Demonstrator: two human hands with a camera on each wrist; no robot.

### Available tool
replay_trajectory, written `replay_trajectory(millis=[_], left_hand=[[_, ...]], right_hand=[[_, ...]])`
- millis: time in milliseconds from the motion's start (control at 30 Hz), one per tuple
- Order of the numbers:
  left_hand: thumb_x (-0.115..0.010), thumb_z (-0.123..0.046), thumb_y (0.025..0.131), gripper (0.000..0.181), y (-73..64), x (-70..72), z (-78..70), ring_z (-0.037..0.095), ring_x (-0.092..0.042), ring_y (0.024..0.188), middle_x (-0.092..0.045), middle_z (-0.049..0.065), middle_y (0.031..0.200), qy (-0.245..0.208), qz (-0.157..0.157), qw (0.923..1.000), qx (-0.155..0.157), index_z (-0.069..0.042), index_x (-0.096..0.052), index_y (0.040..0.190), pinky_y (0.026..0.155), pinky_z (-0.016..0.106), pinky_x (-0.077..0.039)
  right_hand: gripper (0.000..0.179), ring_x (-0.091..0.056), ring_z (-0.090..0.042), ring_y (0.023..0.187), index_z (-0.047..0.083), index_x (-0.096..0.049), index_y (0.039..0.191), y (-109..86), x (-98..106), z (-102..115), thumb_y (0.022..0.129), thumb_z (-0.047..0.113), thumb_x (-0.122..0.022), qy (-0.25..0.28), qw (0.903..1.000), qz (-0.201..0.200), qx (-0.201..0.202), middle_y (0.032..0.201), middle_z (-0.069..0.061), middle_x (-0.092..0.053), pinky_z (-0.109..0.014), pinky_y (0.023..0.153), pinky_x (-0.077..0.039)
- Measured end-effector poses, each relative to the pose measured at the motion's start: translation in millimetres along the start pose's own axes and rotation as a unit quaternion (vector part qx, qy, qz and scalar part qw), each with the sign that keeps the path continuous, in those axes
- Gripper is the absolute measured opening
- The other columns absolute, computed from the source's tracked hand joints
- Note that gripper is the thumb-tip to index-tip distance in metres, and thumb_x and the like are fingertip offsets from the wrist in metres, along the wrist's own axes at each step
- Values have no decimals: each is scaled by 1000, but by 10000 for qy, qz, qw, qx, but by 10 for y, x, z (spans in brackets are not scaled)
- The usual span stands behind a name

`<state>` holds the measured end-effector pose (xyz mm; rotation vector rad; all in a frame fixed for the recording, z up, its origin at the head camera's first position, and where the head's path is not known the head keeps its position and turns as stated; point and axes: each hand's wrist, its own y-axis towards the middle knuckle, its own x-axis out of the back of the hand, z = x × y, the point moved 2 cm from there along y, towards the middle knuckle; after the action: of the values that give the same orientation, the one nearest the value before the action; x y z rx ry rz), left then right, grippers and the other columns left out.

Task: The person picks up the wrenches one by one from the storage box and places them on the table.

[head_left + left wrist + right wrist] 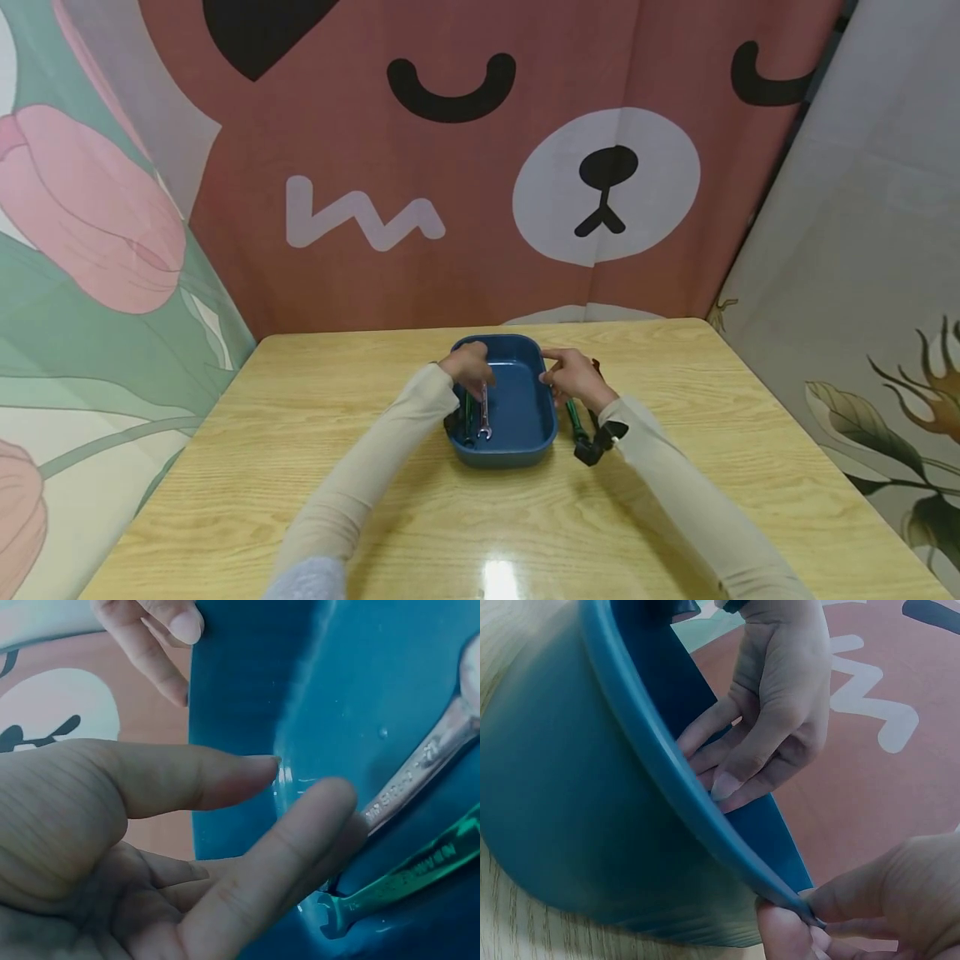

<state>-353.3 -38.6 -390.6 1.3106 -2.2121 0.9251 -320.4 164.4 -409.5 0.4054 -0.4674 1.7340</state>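
A deep blue rectangular tray [517,400] with rounded corners stands on the table. My left hand [468,367] reaches in over its far left part, thumb and forefinger apart with nothing pinched between them. Beside its fingertips a silver wrench [412,769] lies on the tray floor, one end hidden by the fingers. Alongside it is a green wrench [409,881], close to the left wall. At the opposite side, my right hand [576,375] pinches the tray's rim [682,787] between thumb and fingers.
A green tool [575,419] lies on the wooden table [360,517] just right of the tray, partly covered by the right wrist and its black camera [592,448]. Behind the table's far edge hangs a printed bear curtain [480,275].
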Motion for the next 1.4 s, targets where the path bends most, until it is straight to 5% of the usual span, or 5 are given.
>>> replay_trajectory(millis=[400,833,1167,1400], left_hand=[[-65,2,92,76,60,-15,19,38,-71,87,-57,27,113,-241,104,9994,224,9,-21,153,74,40,-63],[-69,4,89,67,217,-52,101,31,-73,70,-67,21,81,51,-67,9991,413,9,-36,147,60,34,-63],[-69,6,86,16,313,-112,92,28,-73,63,-68,21,73,587,-282,9960,612,6,-59,98,55,31,-62],[-70,4,86,16,360,-138,97,25,-70,53,-67,17,62,1082,-448,9917,529,7,-62,99,47,28,-58]], right_hand=[[57,-59,-20,52,3,-40,152,19,18,-19,98,0,-59,67,10000,58,-28,91,-23,-67,-54,65,-61],[58,-59,-21,51,5,-40,152,33,10,-45,98,1,-60,95,9999,75,-70,86,-22,-67,-56,67,-61],[58,-58,-18,50,4,-40,152,21,15,-26,98,0,-60,67,9999,103,-52,83,-20,-67,-52,64,-61],[58,-58,-19,50,3,-39,152,-1,18,-6,98,0,-59,65,9999,91,-18,83,-21,-67,-53,64,-61]])
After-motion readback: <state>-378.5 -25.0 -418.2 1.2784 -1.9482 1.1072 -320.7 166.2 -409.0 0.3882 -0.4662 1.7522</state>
